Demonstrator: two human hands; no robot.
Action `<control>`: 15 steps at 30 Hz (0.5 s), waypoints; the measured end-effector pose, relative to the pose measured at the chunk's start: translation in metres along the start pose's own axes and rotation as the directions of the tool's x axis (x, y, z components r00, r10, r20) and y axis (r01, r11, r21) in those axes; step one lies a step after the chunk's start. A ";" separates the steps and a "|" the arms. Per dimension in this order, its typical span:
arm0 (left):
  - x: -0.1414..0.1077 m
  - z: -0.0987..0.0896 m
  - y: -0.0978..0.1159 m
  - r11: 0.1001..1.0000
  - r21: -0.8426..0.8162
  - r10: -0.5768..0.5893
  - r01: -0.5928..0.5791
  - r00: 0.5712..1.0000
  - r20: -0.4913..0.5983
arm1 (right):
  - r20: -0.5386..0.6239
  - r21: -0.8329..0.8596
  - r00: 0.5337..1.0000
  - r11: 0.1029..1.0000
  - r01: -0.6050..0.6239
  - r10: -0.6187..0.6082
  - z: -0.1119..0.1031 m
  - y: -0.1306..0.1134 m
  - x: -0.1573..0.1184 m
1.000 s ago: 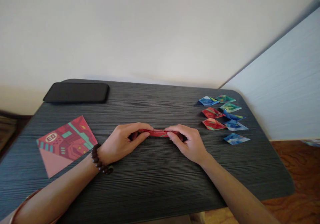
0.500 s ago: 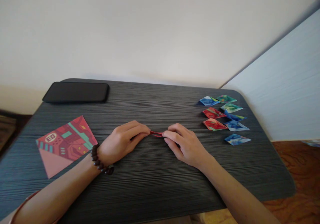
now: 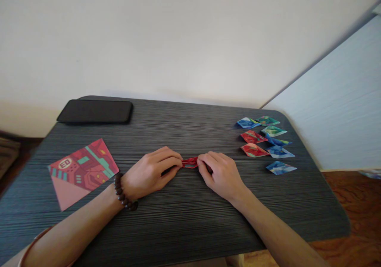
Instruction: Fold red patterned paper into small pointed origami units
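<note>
A small folded red paper [image 3: 189,163] lies between my hands near the middle of the dark table. My left hand [image 3: 154,169], with a dark bead bracelet at the wrist, pinches its left end. At the other end, my right hand [image 3: 222,175] grips the paper between thumb and fingers. Both tips of the paper are hidden under the fingertips; its middle shows red with a greyish strip. To the left of my left wrist rests a flat red patterned sheet [image 3: 86,169] with a plain pink corner.
Several folded paper pieces, among them a red one [image 3: 254,149], a green one [image 3: 274,130] and a blue one [image 3: 281,167], sit on the right side of the table [image 3: 178,227]. A black phone [image 3: 95,111] lies at the back left. Behind the table rises a pale wall [image 3: 178,40].
The folded red paper shows a wider face now, where it looked like a thin edge before. Both hands still hold its ends. The whole view has shifted slightly.
</note>
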State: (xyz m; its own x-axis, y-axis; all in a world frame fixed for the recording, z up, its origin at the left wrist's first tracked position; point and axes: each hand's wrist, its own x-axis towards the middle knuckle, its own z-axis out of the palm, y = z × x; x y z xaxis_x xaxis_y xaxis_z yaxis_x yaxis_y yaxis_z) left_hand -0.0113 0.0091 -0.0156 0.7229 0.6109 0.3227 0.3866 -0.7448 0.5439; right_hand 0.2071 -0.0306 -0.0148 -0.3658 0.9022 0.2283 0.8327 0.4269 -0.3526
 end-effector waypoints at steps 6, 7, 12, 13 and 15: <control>0.000 0.001 0.003 0.999 -0.029 -0.015 0.015 1.000 0.020 | -0.062 -0.055 0.998 0.998 -0.020 0.017 0.001 -0.001 -0.002; 0.000 0.001 0.003 0.999 -0.038 -0.025 0.026 1.000 0.017 | -0.082 -0.052 0.997 0.999 -0.016 0.011 0.001 -0.002 -0.001; 0.001 0.000 0.008 0.994 -0.099 -0.053 0.055 0.998 0.014 | -0.129 0.043 0.991 0.999 0.032 -0.026 0.001 -0.003 0.002; 0.001 0.000 0.009 0.992 -0.110 -0.060 0.061 0.998 0.016 | -0.112 0.064 0.993 0.997 0.045 -0.038 0.001 -0.003 0.003; 0.002 0.000 0.010 0.989 -0.122 -0.080 0.081 0.997 0.011 | -0.076 0.100 0.996 0.993 0.056 -0.048 0.002 -0.003 0.004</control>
State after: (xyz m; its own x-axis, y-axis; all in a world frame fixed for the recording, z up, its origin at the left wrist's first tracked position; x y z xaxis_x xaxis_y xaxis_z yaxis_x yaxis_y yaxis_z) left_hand -0.0062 0.0024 -0.0091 0.6957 0.6659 0.2694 0.3711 -0.6543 0.6589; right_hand 0.2023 -0.0285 -0.0150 -0.3732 0.8734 0.3129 0.7651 0.4805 -0.4286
